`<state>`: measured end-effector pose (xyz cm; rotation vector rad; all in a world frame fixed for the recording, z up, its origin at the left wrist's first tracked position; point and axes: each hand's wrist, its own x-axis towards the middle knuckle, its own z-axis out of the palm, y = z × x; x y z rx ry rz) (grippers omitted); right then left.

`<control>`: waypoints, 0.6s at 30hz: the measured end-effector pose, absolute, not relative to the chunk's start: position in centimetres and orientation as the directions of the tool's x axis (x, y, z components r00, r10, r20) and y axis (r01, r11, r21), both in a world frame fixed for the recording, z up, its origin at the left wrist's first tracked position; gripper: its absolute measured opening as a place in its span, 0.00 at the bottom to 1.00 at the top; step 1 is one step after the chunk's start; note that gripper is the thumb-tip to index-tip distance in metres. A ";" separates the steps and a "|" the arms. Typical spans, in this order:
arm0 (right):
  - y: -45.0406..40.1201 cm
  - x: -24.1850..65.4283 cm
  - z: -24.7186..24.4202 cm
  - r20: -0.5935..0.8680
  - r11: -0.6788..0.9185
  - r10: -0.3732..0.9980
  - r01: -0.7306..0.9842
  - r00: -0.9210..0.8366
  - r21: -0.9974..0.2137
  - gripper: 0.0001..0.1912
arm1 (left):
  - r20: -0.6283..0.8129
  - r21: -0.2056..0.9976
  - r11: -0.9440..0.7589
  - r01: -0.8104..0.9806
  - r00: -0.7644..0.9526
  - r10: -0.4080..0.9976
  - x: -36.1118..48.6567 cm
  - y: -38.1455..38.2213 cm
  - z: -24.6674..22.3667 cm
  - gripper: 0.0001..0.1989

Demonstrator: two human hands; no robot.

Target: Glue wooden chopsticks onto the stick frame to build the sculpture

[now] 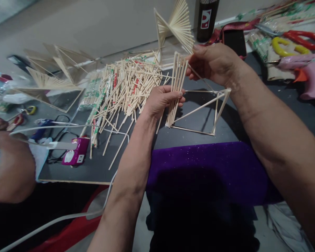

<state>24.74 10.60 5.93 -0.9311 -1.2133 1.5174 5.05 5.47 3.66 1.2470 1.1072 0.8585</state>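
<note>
A frame of thin wooden sticks (pixel 194 130) stands on the dark table, with a row of slanting sticks (pixel 176 75) fanned along its left side. My left hand (pixel 164 99) is closed around that row, thumb in front and fingertips showing on the right. Just right of the row's upper ends, my right hand (pixel 212 63) is curled with thumb and fingers drawn together. A thin stick runs down from below its fingers to the frame's back corner. Whatever lies between those fingertips is hidden. Behind the frame rises a finished-looking twisted stick structure (pixel 173 26).
Loose sticks (pixel 131 87) pile up left of the frame. A magenta power adapter (pixel 76 152) and white cable lie nearer. Rightward are a pink glue gun (pixel 308 70), scissors (pixel 301 38) and a dark bottle (pixel 207 21). Another person's arm (pixel 13 164) is at far left.
</note>
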 end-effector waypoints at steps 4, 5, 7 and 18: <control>11.1 24.1 6.1 0.002 -0.068 0.950 -0.213 -0.313 -0.975 0.14 | -0.165 0.984 0.143 0.103 0.260 0.951 5.0 5.5 3.6 0.11; 11.2 24.0 6.1 0.010 -0.063 0.946 -0.213 -0.325 -0.975 0.13 | -0.171 0.982 0.145 0.119 0.254 0.952 4.9 5.5 3.6 0.11; 11.3 23.7 6.0 0.013 -0.071 0.936 -0.225 -0.351 -0.972 0.12 | -0.183 0.978 0.151 0.143 0.245 0.952 5.0 5.5 3.6 0.11; 11.5 23.5 5.8 0.001 -0.103 0.942 -0.290 -0.337 -0.952 0.09 | -0.173 0.982 0.145 0.122 0.261 0.950 5.0 5.4 3.8 0.12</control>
